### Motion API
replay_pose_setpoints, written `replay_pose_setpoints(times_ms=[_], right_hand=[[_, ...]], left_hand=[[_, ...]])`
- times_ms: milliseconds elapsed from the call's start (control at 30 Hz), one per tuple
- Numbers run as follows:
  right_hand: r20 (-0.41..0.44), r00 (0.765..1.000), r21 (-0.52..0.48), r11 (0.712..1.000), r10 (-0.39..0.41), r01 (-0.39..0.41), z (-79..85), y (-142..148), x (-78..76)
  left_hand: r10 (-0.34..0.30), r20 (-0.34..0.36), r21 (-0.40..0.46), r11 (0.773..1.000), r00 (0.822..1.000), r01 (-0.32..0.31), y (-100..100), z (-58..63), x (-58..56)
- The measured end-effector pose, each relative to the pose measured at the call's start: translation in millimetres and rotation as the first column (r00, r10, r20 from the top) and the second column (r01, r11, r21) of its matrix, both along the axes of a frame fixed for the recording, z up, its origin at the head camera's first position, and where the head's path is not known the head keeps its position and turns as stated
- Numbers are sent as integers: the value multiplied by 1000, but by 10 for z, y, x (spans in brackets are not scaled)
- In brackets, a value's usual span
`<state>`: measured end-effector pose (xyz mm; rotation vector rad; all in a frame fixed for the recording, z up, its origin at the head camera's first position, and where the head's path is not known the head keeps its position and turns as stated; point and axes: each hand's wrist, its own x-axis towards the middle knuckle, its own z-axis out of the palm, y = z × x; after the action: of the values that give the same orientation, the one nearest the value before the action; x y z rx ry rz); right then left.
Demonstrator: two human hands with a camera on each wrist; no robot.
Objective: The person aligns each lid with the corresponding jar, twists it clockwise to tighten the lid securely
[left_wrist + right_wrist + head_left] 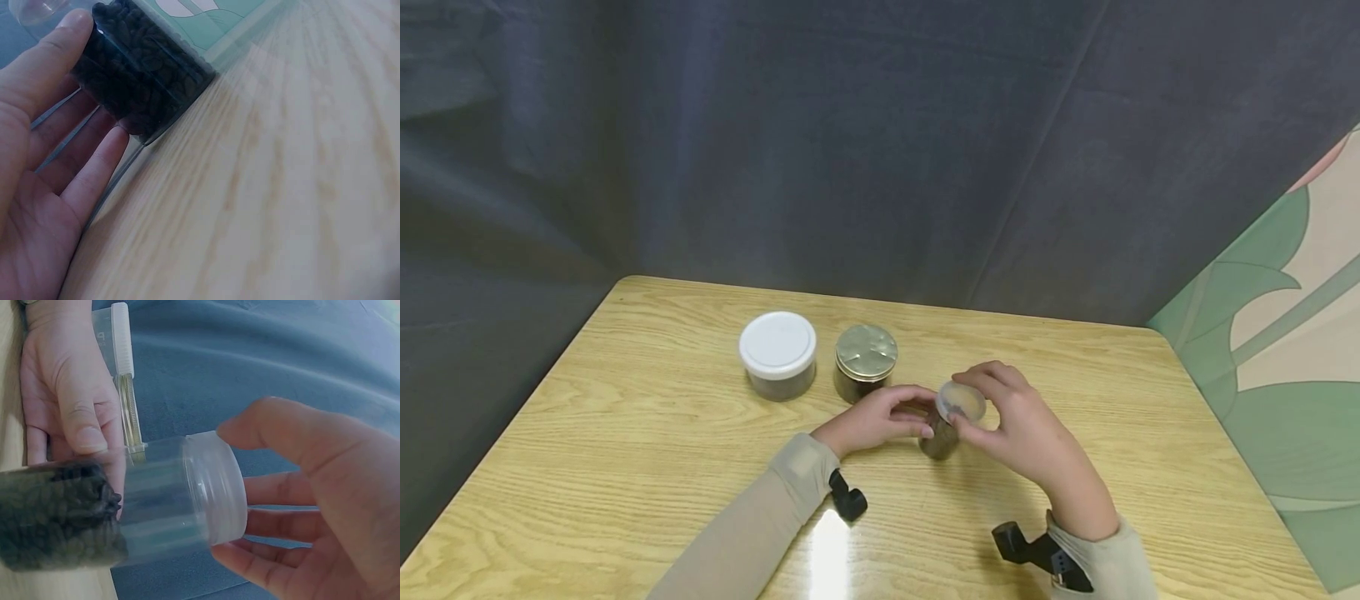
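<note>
A clear plastic jar (938, 444) partly filled with dark seeds (59, 515) stands on the table, a translucent white lid (215, 487) on its mouth. My left hand (876, 419) holds the jar's side; in the left wrist view its thumb (59, 47) lies along the wall and the other fingers curve behind. From the right, my right hand (1026, 425) grips the lid at its rim, thumb on the near side and fingers on the far side. Past the left hand stands a jar with a gold-coloured lid (867, 352), its contents dark.
Left of the gold-lidded jar is a wider tub with a white lid (778, 344). The wood-grain table (625, 417) ends at a dark blue curtain (850, 167) behind, and a green leaf-patterned cloth (1285, 400) hangs at the right.
</note>
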<state>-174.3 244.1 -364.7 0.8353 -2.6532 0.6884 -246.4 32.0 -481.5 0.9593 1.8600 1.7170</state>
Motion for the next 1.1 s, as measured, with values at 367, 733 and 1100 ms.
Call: replay_pose_setpoints(times_ms=[367,733,1100], right_hand=[[-16,998,-26,998,-58,58,-37,-39,-29],[133,989,-5,998,-69,70,96,130,12],[165,986,-5,1000,-18,19,82,168,-8]], left_hand=[[0,-6,-2,1000,1000,0,-2,-5,-7],[12,17,-10,1000,1000,-12,8,8,1],[2,22,14,1000,1000,-3,-3,17,8]])
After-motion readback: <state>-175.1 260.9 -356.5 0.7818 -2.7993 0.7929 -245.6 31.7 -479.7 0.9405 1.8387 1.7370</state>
